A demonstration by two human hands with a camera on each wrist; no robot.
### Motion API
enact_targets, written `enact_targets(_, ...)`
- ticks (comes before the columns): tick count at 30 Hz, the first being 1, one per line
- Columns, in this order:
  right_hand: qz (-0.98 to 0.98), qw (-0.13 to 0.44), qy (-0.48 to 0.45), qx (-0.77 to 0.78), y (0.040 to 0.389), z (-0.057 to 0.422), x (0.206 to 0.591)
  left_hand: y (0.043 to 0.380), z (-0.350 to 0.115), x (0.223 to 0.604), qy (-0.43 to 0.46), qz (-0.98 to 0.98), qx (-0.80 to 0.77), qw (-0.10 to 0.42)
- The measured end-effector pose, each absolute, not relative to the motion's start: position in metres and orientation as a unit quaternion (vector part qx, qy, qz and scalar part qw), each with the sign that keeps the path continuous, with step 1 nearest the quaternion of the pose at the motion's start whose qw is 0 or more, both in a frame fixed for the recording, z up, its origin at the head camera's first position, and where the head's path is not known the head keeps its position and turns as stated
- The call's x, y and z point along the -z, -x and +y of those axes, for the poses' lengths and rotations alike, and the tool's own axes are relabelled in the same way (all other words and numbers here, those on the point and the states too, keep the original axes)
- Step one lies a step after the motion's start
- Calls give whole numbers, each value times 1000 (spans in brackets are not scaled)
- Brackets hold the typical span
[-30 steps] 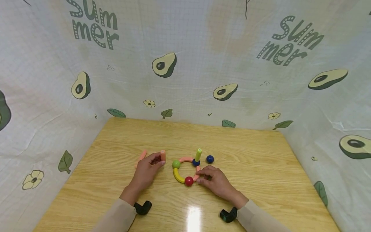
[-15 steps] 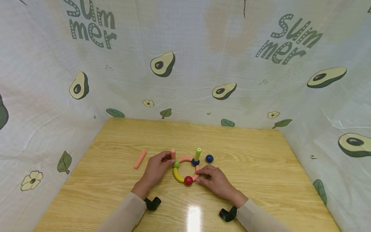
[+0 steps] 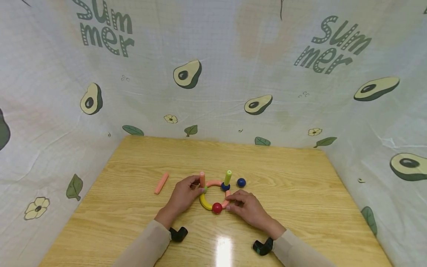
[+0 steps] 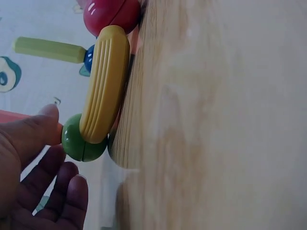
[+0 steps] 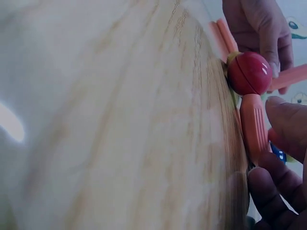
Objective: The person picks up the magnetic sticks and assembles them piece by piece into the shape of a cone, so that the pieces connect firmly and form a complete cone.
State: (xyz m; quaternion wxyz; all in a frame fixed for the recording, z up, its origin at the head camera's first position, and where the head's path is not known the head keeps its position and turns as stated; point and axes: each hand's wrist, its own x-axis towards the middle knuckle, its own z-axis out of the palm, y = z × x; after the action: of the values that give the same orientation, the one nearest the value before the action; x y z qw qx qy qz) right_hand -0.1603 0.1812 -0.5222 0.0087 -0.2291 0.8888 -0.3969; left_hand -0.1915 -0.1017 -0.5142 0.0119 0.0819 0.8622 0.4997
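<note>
A ring of curved sticks and balls, which look like a magnetic building toy, lies mid-table. My left hand (image 3: 184,194) pinches an upright salmon rod (image 3: 202,178), its lower end against the green ball (image 4: 72,139) at the ring's left. Fingers of my right hand (image 3: 248,209) hold the salmon curved stick (image 5: 253,122) on the right side, beside the red ball (image 3: 217,208). A yellow curved stick (image 4: 106,86) joins green to red. Behind, another salmon curved stick (image 3: 214,183) runs to a blue ball (image 3: 225,186), which carries an upright yellow-green rod (image 3: 228,178).
One loose blue ball (image 3: 241,182) sits just right of the ring. Left of my left hand, a loose salmon rod (image 3: 161,183) lies on the wooden table (image 3: 287,174). A printed cloth (image 3: 220,74) surrounds the table's back and sides.
My left hand has moved right, bringing the salmon rod from beside the ring to above the green ball, against it. My right hand has stayed at the curved stick.
</note>
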Motion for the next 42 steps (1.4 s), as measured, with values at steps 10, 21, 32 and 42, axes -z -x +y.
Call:
enact_targets(10, 890, -32, 94, 445, 170, 172, 515, 196, -100, 520, -94, 879, -467, 15)
enact_targets(21, 897, -12, 64, 437, 180, 161, 514, 200, -94, 518, -101, 881, -462, 14)
enact_targets(32, 905, -15, 77, 419, 177, 160, 514, 205, -89, 517, -81, 885, -457, 10)
enact_targets(42, 905, -15, 107, 411, 174, 165, 514, 207, -83, 513, -93, 876, -473, 16)
